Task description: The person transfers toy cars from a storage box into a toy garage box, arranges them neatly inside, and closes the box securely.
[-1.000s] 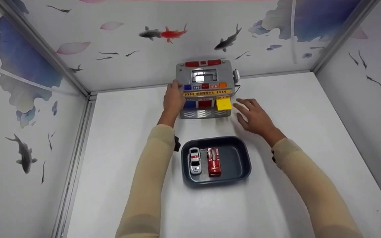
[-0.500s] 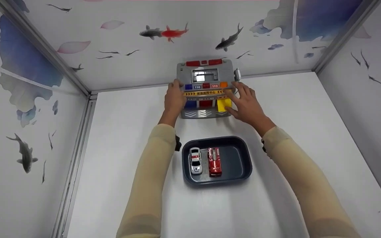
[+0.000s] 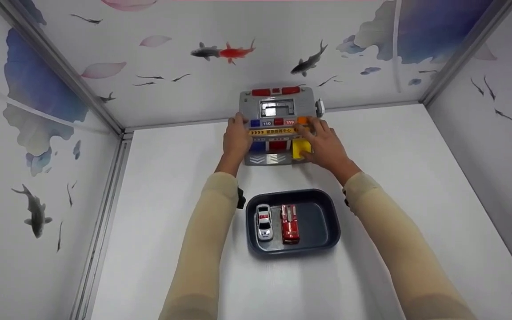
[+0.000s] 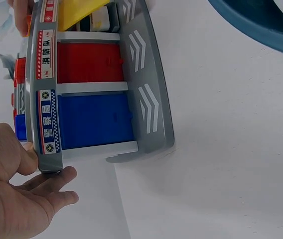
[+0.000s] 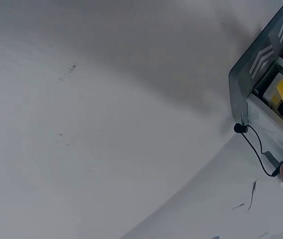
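Observation:
A grey toy rescue garage (image 3: 249, 106) with coloured doors stands at the back wall. My left hand (image 3: 237, 140) grips its left end; in the left wrist view the thumb lies by the roof and the fingers reach past the eave. On the right end rests my right hand (image 3: 329, 146), fingers on the roof near the orange button and thumb at the yellow door (image 3: 299, 146). That door slants outward, and part of a toy vehicle (image 4: 97, 19) shows behind it. The red door (image 4: 89, 62) and blue door (image 4: 94, 119) are down.
A dark blue tray (image 3: 294, 253) sits nearer on the white table, holding a white toy police car (image 3: 264, 224) and a red toy fire truck (image 3: 290, 224). A white part (image 3: 320, 108) and a black cord (image 5: 257, 144) are on the garage's right side. Printed walls enclose the table.
My right hand has moved left from beside the garage onto its right end, thumb now at the yellow door, which hangs lower. My left hand keeps its grip on the left end.

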A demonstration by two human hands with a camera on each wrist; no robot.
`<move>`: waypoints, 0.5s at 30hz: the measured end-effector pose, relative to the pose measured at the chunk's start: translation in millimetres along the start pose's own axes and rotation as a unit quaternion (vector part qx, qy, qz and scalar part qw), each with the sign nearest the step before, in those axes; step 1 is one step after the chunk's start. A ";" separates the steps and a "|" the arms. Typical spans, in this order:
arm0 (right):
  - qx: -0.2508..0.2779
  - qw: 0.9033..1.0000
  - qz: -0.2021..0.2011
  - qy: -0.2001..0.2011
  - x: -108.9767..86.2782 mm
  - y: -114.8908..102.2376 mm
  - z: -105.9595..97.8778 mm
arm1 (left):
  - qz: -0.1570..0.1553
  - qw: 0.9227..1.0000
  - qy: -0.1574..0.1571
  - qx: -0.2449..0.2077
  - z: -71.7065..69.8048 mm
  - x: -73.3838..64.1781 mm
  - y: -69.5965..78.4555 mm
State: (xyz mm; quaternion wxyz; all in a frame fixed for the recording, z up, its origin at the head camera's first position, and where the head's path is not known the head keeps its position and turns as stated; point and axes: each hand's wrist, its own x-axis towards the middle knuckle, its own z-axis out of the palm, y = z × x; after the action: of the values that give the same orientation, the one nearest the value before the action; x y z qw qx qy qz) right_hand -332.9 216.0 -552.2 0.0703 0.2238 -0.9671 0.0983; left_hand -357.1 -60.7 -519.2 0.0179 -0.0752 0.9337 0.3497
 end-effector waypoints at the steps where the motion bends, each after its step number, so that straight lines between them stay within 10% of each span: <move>1: 0.002 1.000 0.001 0.001 0.2 -0.8 0.4 | 0.000 1.000 0.001 0.000 -0.2 -0.7 -0.5; 15: 0.022 1.000 0.009 -0.008 3.3 -5.1 -5.5 | -0.009 1.000 -0.006 0.000 -1.4 -4.1 2.1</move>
State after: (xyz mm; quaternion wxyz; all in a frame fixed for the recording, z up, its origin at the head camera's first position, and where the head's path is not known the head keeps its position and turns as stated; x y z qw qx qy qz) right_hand -333.1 211.3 -545.5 0.0568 0.2176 -0.9672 0.1186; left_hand -353.3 -59.5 -516.5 0.0269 -0.0810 0.9327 0.3503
